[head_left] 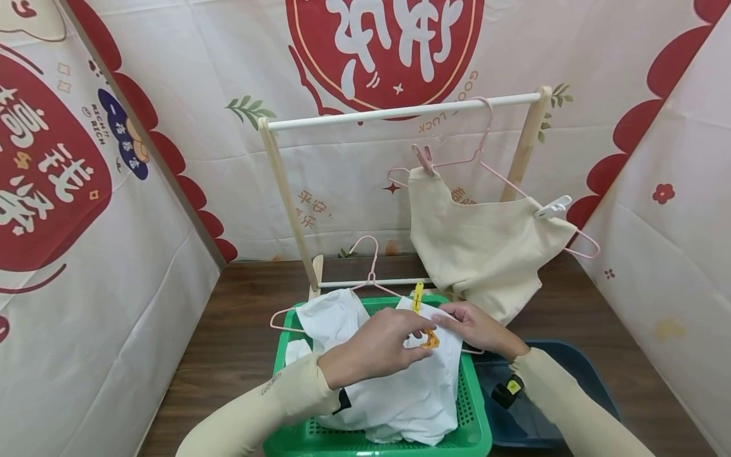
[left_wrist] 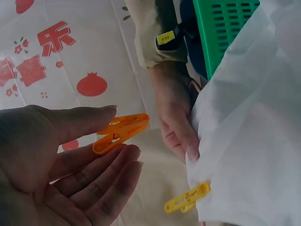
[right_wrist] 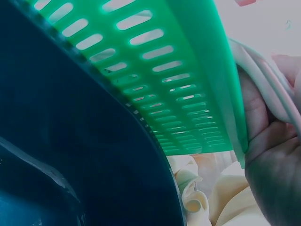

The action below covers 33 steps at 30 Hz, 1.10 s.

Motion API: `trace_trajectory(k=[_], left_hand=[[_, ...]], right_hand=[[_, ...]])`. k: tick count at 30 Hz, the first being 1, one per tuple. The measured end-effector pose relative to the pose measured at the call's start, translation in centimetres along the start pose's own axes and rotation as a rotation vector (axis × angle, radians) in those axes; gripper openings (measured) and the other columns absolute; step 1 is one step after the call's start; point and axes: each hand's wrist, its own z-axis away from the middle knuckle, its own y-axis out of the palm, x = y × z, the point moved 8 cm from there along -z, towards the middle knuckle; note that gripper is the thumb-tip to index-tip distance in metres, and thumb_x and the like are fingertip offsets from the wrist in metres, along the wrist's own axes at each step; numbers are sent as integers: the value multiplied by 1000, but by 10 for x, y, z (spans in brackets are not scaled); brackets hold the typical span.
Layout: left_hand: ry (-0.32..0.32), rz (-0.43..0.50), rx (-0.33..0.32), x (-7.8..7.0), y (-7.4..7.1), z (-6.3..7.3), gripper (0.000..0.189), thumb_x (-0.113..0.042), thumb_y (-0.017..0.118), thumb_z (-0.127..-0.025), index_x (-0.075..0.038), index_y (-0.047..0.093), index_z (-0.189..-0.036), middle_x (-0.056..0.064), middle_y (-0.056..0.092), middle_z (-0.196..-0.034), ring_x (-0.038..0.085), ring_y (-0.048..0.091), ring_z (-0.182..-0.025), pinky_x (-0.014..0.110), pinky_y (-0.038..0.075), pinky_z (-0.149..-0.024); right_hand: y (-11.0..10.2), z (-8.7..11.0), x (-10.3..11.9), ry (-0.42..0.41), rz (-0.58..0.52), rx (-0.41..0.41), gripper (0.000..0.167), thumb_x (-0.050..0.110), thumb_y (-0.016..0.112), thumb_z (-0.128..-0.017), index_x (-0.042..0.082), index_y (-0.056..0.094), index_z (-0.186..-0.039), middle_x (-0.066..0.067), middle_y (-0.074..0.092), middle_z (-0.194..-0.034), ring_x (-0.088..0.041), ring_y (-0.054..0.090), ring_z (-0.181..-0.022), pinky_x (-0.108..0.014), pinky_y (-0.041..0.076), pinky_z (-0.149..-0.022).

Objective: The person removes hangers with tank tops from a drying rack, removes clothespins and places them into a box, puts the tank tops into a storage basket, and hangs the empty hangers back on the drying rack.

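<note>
My left hand (head_left: 374, 346) pinches an orange clothespin (left_wrist: 121, 133) between thumb and fingers, above the white garment (head_left: 419, 397). That garment hangs over a pink hanger (head_left: 374, 260) and spreads across the green basket (head_left: 478, 419). A yellow clothespin (left_wrist: 188, 197) is clipped at the garment's upper edge. My right hand (head_left: 480, 330) holds the cloth's right side, thumb on top, beside the hanger's arm. In the right wrist view, its fingers lie under the cloth and hanger, right at the basket rim.
Behind the basket stands a wooden rack with a white bar (head_left: 400, 113). From it hangs a cream garment (head_left: 485, 241) on another pink hanger, fixed by a pink clothespin (head_left: 424, 158) and a white clothespin (head_left: 553, 207). A dark blue tub (head_left: 577, 368) sits right of the basket.
</note>
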Motion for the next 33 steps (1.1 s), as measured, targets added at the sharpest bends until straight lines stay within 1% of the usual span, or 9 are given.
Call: trace_trajectory(k=[3,8,13,17,21,24,26,29,33], left_hand=[[32,-19,5,-6,5,-4,31,-24,75,-90,-10,71,-117,-5,73,-105,3,67,-91,13,48,-80],[74,-58,39,-17,16,-12,27,-26,75,-90,-16,70,-115,-9,72,-101,-1,65,-90,12,46,-78],[97,-56,78,-23,27,-20,23,-27,76,-89,-17,70,-109,-10,71,-99,-2,63,-89,10,45,-76],[116,-58,100,-27,34,-23,26,-27,76,-89,-15,71,-112,-10,71,-104,-2,63,-92,8,44,-77],[135,-69,107,-31,39,-26,29,-26,76,-88,-14,71,-114,-9,72,-106,-2,64,-92,7,44,-77],[135,-68,126,-32,45,-29,29,-25,77,-88,-14,71,-114,-8,72,-106,-1,64,-92,7,44,-77],[124,-63,145,-31,50,-31,29,-25,76,-89,-14,71,-115,-8,72,-108,-2,64,-92,7,44,-78],[113,-65,168,-31,57,-33,31,-25,75,-89,-14,71,-118,-7,72,-110,-2,64,-93,7,44,-78],[112,-88,180,-32,64,-35,33,-26,75,-90,-14,70,-120,-8,72,-110,-3,63,-91,7,44,-77]], right_hand=[[0,0,0,20,11,4,20,20,49,-106,12,63,-94,5,53,-67,-6,54,-59,-25,47,-55],[0,-1,-1,17,21,-2,24,21,50,-105,13,61,-86,6,49,-64,-8,51,-61,-26,45,-60],[2,-1,1,-5,-21,14,25,19,49,-105,12,60,-84,5,55,-61,-10,55,-56,-28,48,-56],[2,0,0,7,-30,14,27,22,49,-105,11,59,-83,5,52,-58,-10,55,-51,-29,48,-53],[1,0,-2,18,-32,13,28,23,49,-106,11,58,-82,5,50,-56,-10,53,-48,-30,47,-50],[1,1,-3,20,-38,15,28,23,49,-106,10,58,-82,5,50,-55,-9,51,-44,-30,46,-46],[1,1,-3,20,-42,16,29,23,48,-106,10,57,-82,5,49,-55,-8,50,-44,-30,45,-45],[1,1,-2,24,-45,8,30,24,49,-106,10,56,-80,6,48,-55,-8,50,-45,-30,45,-47],[2,1,-1,23,-47,-2,31,25,50,-105,10,55,-78,7,45,-55,-7,49,-48,-29,45,-50]])
